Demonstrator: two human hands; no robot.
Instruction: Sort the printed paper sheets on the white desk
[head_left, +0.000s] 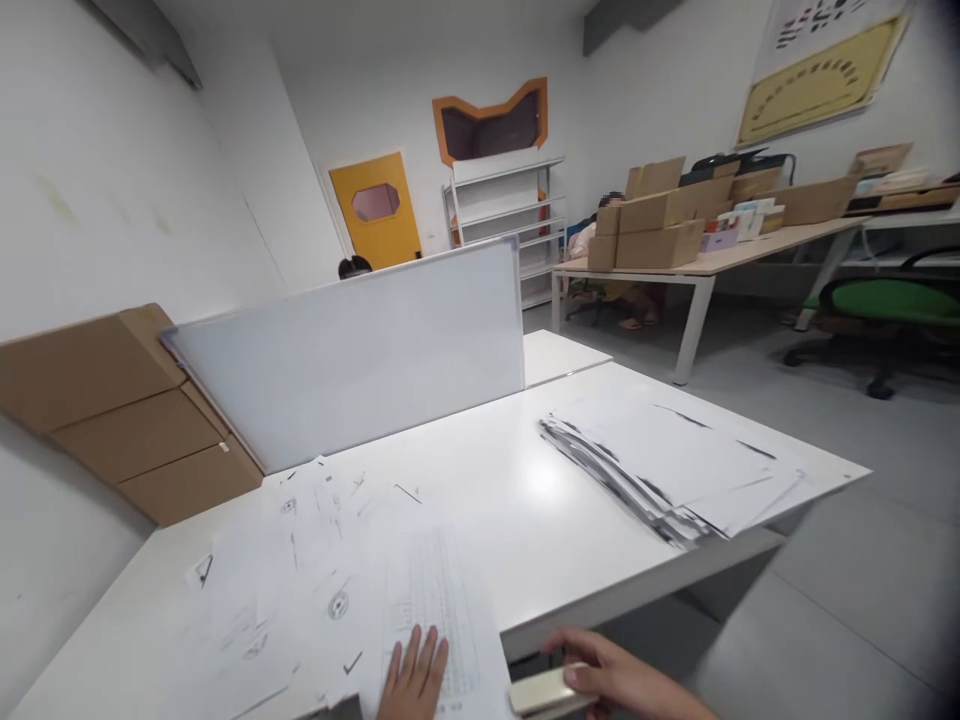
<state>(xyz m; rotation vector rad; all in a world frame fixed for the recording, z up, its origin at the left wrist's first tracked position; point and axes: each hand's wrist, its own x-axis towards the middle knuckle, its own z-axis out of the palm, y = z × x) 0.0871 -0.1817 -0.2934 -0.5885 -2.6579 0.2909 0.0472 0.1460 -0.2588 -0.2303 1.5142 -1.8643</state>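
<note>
Left hand (412, 678) lies spread flat on the printed sheet (435, 610), pinning it to the counter (525, 480); I see my right hand (615, 675) pinching a stapler (544, 692), ready at the edge.

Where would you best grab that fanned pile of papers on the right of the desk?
Probably at the near right end of the fanned stack of papers, where sheets overhang the white desk edge. Coming from the open right side, fingers could slip under and the thumb press on top.
</note>
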